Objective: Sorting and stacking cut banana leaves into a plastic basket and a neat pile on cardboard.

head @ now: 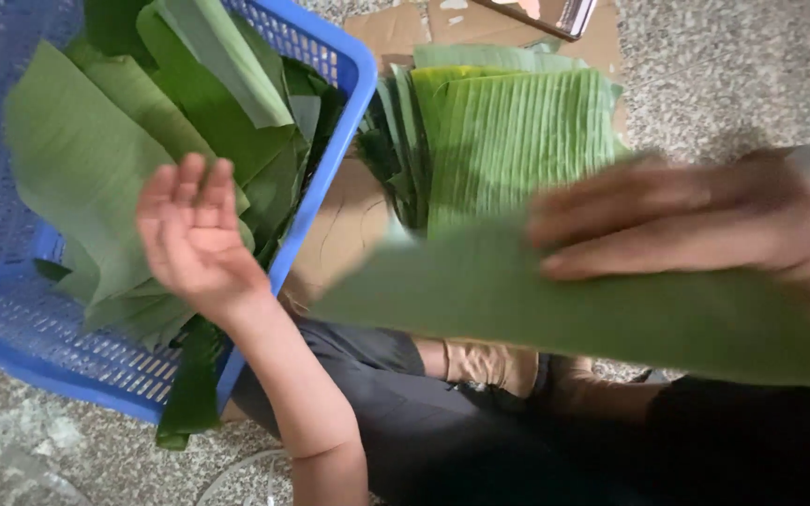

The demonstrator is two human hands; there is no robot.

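A long green banana leaf piece (pixel 611 314) lies across the lower right, at about 4 o'clock, under the blurred right hand (pixel 705 225), whose flat fingers press on it. The left hand (pixel 194 239), at 9 o'clock, is spread wide, palm up, holding nothing, over leaves in a blue plastic basket (pixel 330 56). At 12 o'clock, a stack of cut leaves (pixel 517 131) rests on cardboard (pixel 349 225) over a speckled stone floor (pixel 724 75).
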